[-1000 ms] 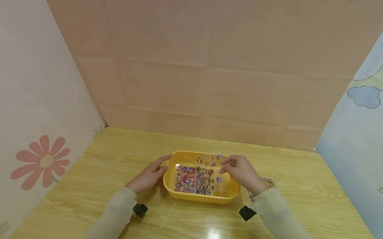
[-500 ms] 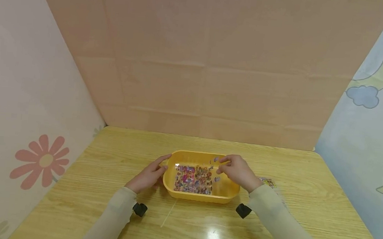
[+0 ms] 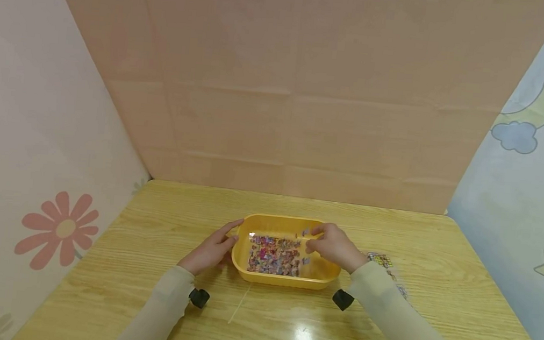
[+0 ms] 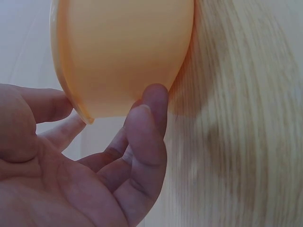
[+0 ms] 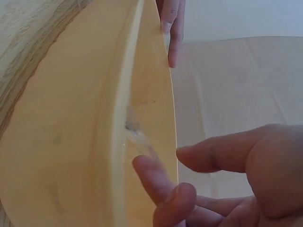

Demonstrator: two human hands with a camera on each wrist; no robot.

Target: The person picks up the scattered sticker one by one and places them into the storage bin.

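Observation:
A yellow plastic basin (image 3: 286, 282) stands on the table. My left hand (image 3: 211, 251) holds its left end; in the left wrist view the thumb is at the rim and the other fingers lie against the outer wall. Many small colourful printed figures (image 3: 271, 256) form a rectangle inside the basin. My right hand (image 3: 335, 247) is over the basin's right part, fingers bent, by the edge of a clear sticker sheet (image 3: 306, 260) with a few figures showing. In the right wrist view a clear, shiny film (image 5: 142, 139) shows at the fingers; the exact grip is partly hidden.
Another printed sheet (image 3: 380, 260) lies on the wooden table (image 3: 149, 245) right of the basin, partly under the right forearm. Dark wrist cameras (image 3: 199, 298) sit on both sleeves. Papered walls stand behind and at both sides.
My right hand has moved slightly left and down, and the figures on the clear sheet beside it have shifted the same way. The left hand and the basin have stayed in place.

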